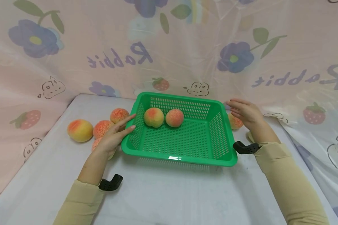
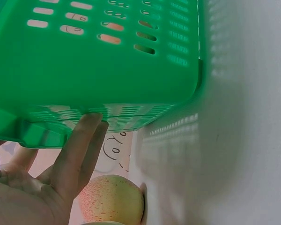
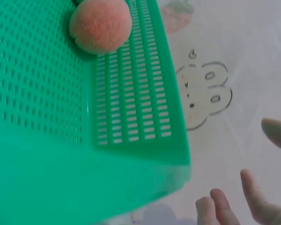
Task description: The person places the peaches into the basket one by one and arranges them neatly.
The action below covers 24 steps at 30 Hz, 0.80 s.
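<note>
A green plastic basket (image 1: pixel 180 160) with slotted walls stands on the table, holding a yellow-red peach (image 1: pixel 153 117) and a pinker peach (image 1: pixel 174 118) near its back left corner. My left hand (image 1: pixel 112 137) is at the basket's left end, fingers extended. In the left wrist view, its fingers (image 2: pixel 86 150) lie against the outer wall below the rim. Beyond the right rim, my right hand (image 1: pixel 246 114) is held up with its fingers extended and nothing in its grasp. The right wrist view has its fingers (image 3: pixel 255 197) spread apart from the basket.
Left of the basket lie several peaches, among them a large yellow one (image 1: pixel 80 130) and a speckled one (image 1: pixel 119 115). Another peach (image 1: pixel 235 122) sits partly hidden behind my right hand. A printed curtain (image 1: pixel 180 43) hangs along the back of the white table (image 1: pixel 157 193).
</note>
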### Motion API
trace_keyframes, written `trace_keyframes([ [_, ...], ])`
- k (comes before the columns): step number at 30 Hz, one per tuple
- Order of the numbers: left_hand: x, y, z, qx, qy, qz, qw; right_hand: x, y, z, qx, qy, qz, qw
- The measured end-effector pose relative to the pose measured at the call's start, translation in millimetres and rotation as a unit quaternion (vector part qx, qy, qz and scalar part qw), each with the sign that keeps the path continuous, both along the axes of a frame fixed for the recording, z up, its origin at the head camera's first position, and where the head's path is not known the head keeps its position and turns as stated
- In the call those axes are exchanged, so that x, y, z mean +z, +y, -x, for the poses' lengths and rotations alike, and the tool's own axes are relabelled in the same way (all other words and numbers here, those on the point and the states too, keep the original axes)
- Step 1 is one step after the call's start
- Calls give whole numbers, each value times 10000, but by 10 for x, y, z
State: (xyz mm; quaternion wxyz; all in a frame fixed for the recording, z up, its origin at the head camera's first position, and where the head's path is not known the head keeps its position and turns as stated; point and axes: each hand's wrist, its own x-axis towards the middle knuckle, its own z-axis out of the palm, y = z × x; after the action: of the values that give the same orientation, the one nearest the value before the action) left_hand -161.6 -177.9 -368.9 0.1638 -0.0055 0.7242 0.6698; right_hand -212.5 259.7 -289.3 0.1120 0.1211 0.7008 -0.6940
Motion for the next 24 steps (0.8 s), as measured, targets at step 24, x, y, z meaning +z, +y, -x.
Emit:
trace_keyframes([
  [24,-2,5,-3,7,-13,-34,10000,-377,272,51,-1391,-46,-804,9870],
])
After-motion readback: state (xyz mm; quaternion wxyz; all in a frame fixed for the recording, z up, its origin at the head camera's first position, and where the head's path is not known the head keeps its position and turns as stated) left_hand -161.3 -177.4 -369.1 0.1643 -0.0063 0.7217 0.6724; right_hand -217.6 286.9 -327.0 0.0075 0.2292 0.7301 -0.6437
